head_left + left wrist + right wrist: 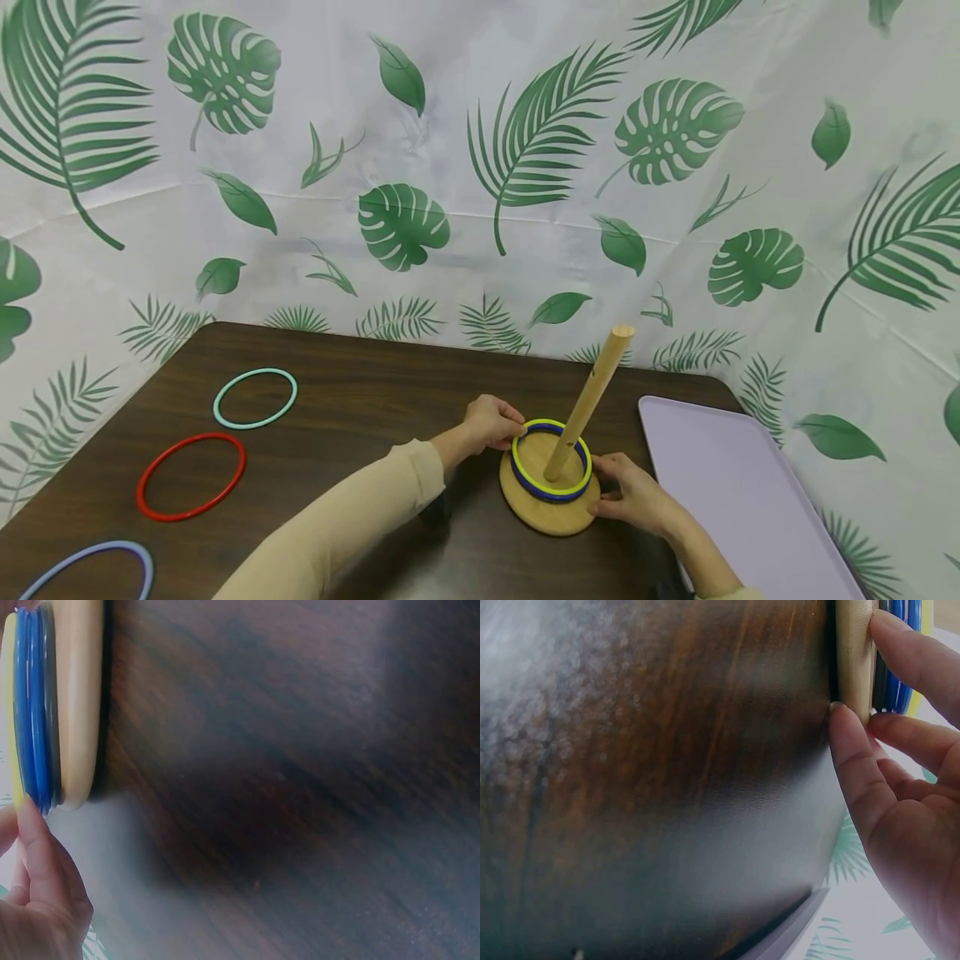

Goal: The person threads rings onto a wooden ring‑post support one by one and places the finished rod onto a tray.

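A round wooden base (553, 522) carries an upright wooden pole (588, 400). Around the pole's foot lies a stack of rings: a yellow ring (557, 492) on top, blue rings (34, 712) under it and a dark grey ring (50, 712) against the wood. My left hand (491, 423) pinches the yellow ring at its far left edge between thumb and finger. On the opposite side, my right hand (628, 493) grips the base by its rim, with fingers (851, 731) on the wood and others close beside the stack.
To the left on the dark wooden table (360, 400) lie a teal ring (296, 390), a red ring (176, 517) and a periwinkle ring (147, 567), the last cut by the frame. A lilac tray (735, 483) stands close right of my right hand. A leaf-print sheet (450, 150) hangs behind.
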